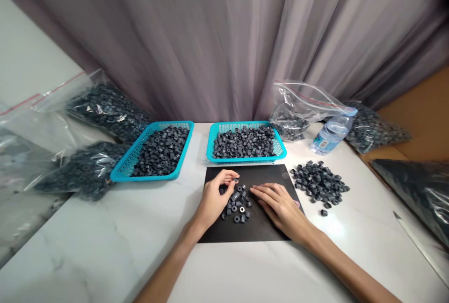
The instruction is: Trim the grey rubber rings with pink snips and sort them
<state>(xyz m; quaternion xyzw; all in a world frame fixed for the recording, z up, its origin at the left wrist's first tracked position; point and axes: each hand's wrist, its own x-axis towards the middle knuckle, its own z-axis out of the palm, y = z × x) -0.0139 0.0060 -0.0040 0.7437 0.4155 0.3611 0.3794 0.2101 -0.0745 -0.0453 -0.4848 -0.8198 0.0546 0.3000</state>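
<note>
My left hand (213,198) is above the left side of a black mat (259,233), its thumb and fingertips pinching one small dark grey ring-shaped piece (236,179). Beneath and beside those fingers lies a loose pile of similar short, hollow cylinders (234,208); one of them shows a paler end. Resting on the mat to the right of this pile, my right hand (280,205) has its fingers stretched out, fingertips close to the nearest pieces. Nothing shows in the right hand, though its palm side is hidden.
Two blue baskets (182,162) (212,146) hold many dark pieces behind the mat. Another heap (319,182) lies to the right. A water bottle (331,132) stands near an open zip bag (289,123). Filled bags (108,106) sit at left, others at right. A grey curtain (210,46) hangs behind.
</note>
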